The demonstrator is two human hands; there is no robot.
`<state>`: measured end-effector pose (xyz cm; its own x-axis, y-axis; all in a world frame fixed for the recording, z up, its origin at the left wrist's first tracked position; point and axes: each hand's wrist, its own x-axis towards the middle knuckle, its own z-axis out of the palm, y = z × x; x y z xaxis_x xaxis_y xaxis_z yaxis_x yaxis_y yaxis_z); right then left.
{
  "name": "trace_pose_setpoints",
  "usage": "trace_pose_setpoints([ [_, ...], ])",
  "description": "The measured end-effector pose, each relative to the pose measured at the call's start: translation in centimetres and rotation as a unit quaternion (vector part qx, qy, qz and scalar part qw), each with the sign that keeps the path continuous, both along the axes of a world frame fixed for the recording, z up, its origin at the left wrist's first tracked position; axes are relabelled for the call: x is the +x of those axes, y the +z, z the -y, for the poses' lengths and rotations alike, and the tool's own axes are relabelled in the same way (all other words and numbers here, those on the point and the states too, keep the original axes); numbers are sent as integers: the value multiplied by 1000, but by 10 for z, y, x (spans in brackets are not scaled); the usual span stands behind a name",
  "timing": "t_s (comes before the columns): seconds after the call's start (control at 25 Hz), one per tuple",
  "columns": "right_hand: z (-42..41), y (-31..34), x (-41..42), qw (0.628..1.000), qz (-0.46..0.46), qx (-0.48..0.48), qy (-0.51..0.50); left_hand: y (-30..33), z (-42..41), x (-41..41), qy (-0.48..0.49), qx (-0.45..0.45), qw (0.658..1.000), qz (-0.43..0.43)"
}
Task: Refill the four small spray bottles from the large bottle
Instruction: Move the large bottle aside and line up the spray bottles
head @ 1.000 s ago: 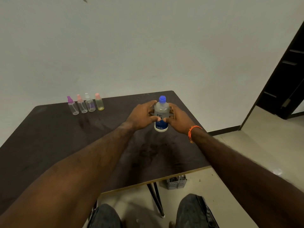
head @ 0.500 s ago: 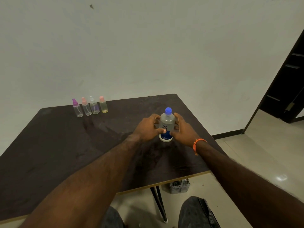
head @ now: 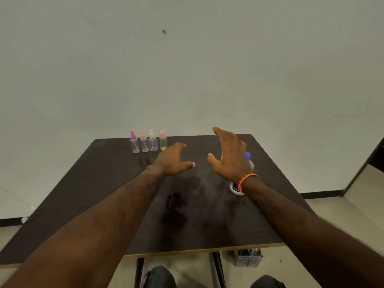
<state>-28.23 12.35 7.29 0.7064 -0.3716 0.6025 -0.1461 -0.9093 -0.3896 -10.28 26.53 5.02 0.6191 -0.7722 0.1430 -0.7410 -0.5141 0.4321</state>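
Four small clear spray bottles stand in a row at the table's far edge: a purple-capped bottle, a pink-capped bottle, a white-capped bottle and a yellowish bottle with a pink cap. The large bottle with a blue cap stands upright on the right, mostly hidden behind my right hand and wrist. My left hand hovers empty with loosely curled fingers, just right of the yellowish bottle. My right hand is raised with spread fingers, holding nothing.
The dark brown table has a light front edge and stands against a plain wall. A small grey basket sits on the floor under the front right edge. My knees show at the bottom.
Both hands have let go of the large bottle and moved left and away from it, towards the small bottles. The bottle now stands alone on the right. The view has shifted too.
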Motion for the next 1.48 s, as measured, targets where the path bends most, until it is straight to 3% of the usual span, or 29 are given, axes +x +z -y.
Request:
trace_pose_setpoints([
  [0.32, -20, -49, 123, 972, -232, 35, 10, -6, -84, 95, 113, 39, 993, -8],
  [0.52, -14, -76, 205, 950, -302, 72, 17, -43, -93, 153, 151, 52, 987, -21],
  [0.84, 20, -101, 327, 947, -229, 222, 23, -82, -62, 251, 252, -82, 958, -113],
  [1.0, 35, -117, 356, 920, -173, 332, 118, -87, -49, 288, 177, -160, 947, -215],
  [1.16, 35, -121, 369, 899, -139, 364, 200, -90, -38, 293, 95, -199, 937, -271],
  [1.48, 17, -115, 339, 879, -163, 393, 216, -94, -51, 262, 80, -183, 936, -289],
])
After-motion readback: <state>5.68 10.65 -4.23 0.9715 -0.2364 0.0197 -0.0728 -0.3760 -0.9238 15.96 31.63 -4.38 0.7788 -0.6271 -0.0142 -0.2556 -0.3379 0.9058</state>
